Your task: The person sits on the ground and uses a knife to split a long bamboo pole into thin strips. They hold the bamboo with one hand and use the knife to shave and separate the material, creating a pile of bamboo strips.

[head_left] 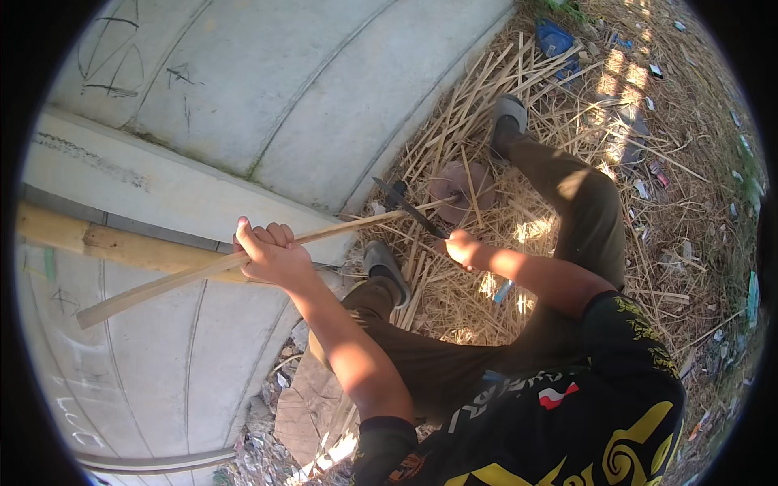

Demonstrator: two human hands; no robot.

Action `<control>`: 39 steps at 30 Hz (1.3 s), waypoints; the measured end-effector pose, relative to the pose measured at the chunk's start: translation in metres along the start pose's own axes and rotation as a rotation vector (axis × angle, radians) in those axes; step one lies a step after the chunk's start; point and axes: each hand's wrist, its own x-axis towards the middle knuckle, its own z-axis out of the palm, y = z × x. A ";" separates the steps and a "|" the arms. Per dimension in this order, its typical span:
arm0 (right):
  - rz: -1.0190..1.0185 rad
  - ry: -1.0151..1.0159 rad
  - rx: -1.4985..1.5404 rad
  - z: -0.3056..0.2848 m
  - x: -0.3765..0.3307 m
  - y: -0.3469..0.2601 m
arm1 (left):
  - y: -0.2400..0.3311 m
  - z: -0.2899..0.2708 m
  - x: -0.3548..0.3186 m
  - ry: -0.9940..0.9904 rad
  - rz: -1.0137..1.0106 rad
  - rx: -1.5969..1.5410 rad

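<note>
Bamboo strip point(162, 289), flat and pale, sat clenched in the left hand point(275, 254), the right hand point(462, 248) gripping a slim dark knife point(414, 213) beside the round brown block point(450, 176).

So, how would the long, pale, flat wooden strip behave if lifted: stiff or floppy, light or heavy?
The long, pale, flat wooden strip is probably fairly stiff, since it runs nearly straight either side of the left hand. Its slim profile suggests it's light for its length. Its flat shape makes rolling unlikely.
</note>
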 end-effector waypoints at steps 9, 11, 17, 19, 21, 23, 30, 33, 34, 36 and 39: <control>-0.251 0.064 0.325 -0.016 -0.010 -0.103 | -0.002 -0.007 0.000 -0.065 0.023 -0.037; -0.409 0.049 0.582 -0.009 -0.020 -0.105 | 0.000 -0.008 0.001 -0.032 0.029 -0.030; 0.248 -0.198 -0.040 -0.001 -0.007 0.005 | 0.002 -0.001 -0.007 -0.013 0.025 -0.055; 0.265 -0.157 -0.110 -0.002 -0.004 -0.030 | 0.003 -0.012 -0.001 -0.042 0.035 -0.078; 0.097 -0.109 -0.223 -0.013 -0.002 -0.061 | 0.000 -0.017 0.002 -0.065 0.037 -0.084; -0.138 0.009 -0.166 -0.014 -0.014 -0.094 | 0.002 -0.015 -0.002 -0.067 0.061 -0.068; -0.311 0.194 -0.249 0.006 -0.018 -0.018 | -0.003 -0.005 -0.001 -0.034 0.037 -0.064; 0.499 -0.088 -0.150 -0.009 0.008 0.027 | -0.001 0.000 -0.004 0.020 0.035 -0.065; 0.468 -0.112 -0.098 -0.013 0.010 0.014 | 0.001 -0.001 -0.006 0.031 0.058 -0.046; 0.301 -0.144 0.002 -0.019 0.016 -0.015 | 0.004 0.000 -0.006 0.012 0.063 -0.054; -0.114 -0.096 0.366 -0.012 0.003 -0.071 | 0.000 -0.007 -0.001 -0.011 0.104 -0.042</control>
